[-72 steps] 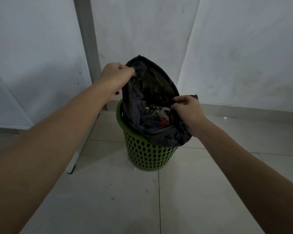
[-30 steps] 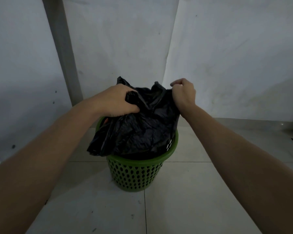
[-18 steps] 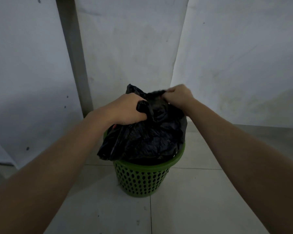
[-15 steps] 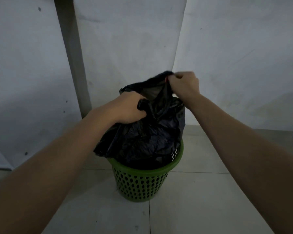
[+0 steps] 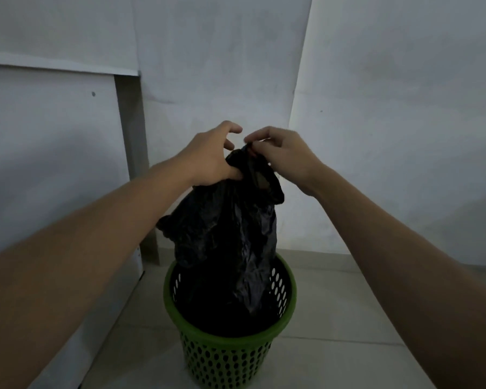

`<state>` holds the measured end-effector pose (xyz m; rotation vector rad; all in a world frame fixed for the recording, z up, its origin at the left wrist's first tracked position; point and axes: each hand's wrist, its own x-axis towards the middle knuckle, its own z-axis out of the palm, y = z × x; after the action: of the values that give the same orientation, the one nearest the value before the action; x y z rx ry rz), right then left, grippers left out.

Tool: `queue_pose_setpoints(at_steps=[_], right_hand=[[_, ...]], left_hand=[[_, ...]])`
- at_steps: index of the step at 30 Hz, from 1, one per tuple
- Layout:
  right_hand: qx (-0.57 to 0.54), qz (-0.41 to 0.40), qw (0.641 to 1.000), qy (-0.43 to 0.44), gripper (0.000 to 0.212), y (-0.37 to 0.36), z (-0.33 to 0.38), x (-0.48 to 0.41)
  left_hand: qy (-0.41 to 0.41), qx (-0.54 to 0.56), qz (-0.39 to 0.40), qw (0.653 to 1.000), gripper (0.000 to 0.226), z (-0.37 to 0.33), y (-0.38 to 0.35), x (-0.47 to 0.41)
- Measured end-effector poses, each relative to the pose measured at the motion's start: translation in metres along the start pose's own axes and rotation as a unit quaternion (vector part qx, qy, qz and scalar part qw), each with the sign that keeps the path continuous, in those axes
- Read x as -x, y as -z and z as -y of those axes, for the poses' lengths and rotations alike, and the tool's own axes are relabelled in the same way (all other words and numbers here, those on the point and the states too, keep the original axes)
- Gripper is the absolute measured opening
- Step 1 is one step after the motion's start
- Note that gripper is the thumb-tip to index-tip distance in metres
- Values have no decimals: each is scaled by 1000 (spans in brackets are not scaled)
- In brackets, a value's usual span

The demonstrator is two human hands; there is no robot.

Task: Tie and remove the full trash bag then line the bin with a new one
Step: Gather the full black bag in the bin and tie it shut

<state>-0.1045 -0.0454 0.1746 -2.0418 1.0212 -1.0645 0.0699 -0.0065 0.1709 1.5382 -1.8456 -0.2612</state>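
A black trash bag (image 5: 230, 242) hangs gathered above a green perforated bin (image 5: 230, 357), its lower part still inside the bin. My left hand (image 5: 212, 157) grips the bunched neck of the bag from the left, with thumb and forefinger raised. My right hand (image 5: 281, 154) pinches the top edge of the bag's mouth from the right. Both hands meet at the top of the bag, well above the bin's rim. The bag's contents are hidden.
The bin stands on a pale tiled floor (image 5: 334, 360) in a corner of white walls (image 5: 390, 122). A white panel with a grey upright post (image 5: 135, 164) stands just left of the bin.
The bag's open mouth has been gathered shut. Both hands have risen and come together, lifting the bag so it hangs stretched above the bin instead of draping over the rim.
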Motion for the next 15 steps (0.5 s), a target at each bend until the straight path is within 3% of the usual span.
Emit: queue_pose_setpoints(at_steps=[3,7,10,11,13,15], right_hand=[[41,121,992,4,32,-7,6,7],[-13,186,982,-30,38,-2,-11,15],[0,134,991,-26,20,-8,-28,20],[-17,97,995,-30,15,-10,-31,20],[-58,33,997,-39,14,-10,-35,16],[-88,3,995,-40,15,-10,-34,10]], left_hand=[[13,96,-13,995,84,-1,-5,1],[89,248,77,962,71,2,-1,8],[111,409,91,901,56,11,16,11],[128,396,63,907,48,16,20,13],[179,202,45,962,38,26,22,18],[220,47,165,960,49,33,13,28]])
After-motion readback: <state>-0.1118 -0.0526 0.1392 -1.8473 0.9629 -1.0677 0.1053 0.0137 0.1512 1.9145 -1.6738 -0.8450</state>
